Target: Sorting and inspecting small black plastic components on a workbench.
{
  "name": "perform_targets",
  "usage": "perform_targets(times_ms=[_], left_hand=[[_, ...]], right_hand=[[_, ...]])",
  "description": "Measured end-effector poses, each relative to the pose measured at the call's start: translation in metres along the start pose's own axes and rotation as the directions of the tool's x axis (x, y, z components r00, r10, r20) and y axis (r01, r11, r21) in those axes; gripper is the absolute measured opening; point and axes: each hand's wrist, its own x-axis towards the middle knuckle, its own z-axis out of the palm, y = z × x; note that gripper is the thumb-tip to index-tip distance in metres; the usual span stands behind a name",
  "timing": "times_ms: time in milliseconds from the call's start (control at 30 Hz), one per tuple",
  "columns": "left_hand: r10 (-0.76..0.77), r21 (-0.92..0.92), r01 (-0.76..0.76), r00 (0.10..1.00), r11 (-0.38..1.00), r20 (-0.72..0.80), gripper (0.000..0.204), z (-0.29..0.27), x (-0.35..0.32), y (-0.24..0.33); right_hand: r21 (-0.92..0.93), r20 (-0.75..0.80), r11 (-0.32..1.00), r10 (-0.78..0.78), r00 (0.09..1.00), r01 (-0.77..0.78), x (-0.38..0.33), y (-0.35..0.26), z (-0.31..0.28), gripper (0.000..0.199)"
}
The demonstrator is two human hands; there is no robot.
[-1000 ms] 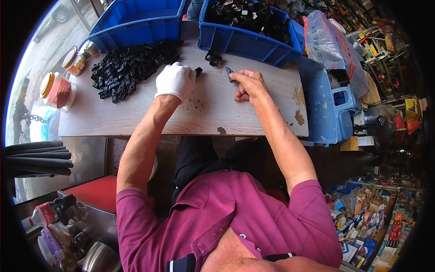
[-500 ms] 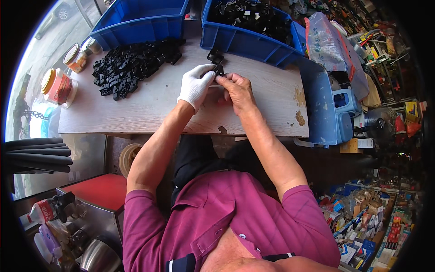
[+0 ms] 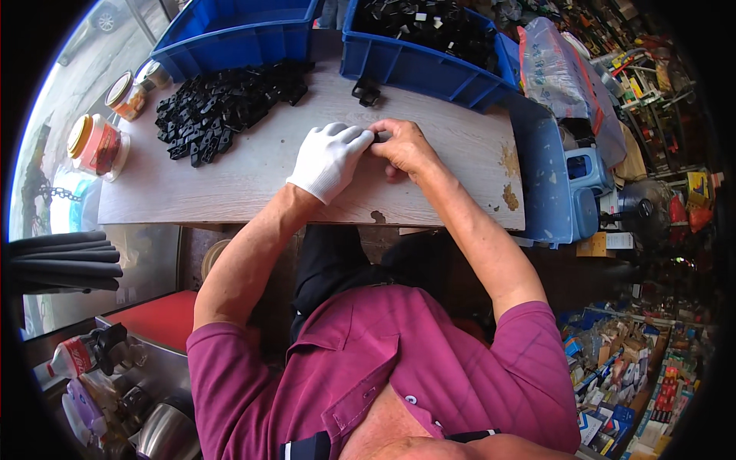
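Above the middle of the table, my left hand in a white knit glove and my bare right hand meet at the fingertips. Between them they grip a small black plastic part, mostly hidden by the fingers. Just beyond lies another black plastic part on the tabletop, apart from both hands. To the left spreads a heap of similar black parts.
Two blue bins stand along the far side: the left blue bin, and the right blue bin full of black parts. Lidded jars line the left edge. A blue plastic tub adjoins the table's right end.
Both hands have drawn slightly nearer, and the gloved hand has turned its back upward. The held part is now more covered by the fingers.
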Motion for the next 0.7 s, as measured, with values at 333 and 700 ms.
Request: perform_targets(times_ms=[333,700], left_hand=[[-0.003,0.124,0.03,0.977,0.992,-0.212,0.031,0.0,0.001,-0.024],[-0.039,0.434,0.064,0.997,0.899,-0.065,0.02,-0.003,0.005,-0.066]], right_hand=[[-0.065,0.001,0.998,0.012,1.0,-0.012,-0.003,-0.002,0.0,0.034],[0.405,-0.395,0.913,0.127,0.91,0.048,0.0,0.037,-0.089,0.041]])
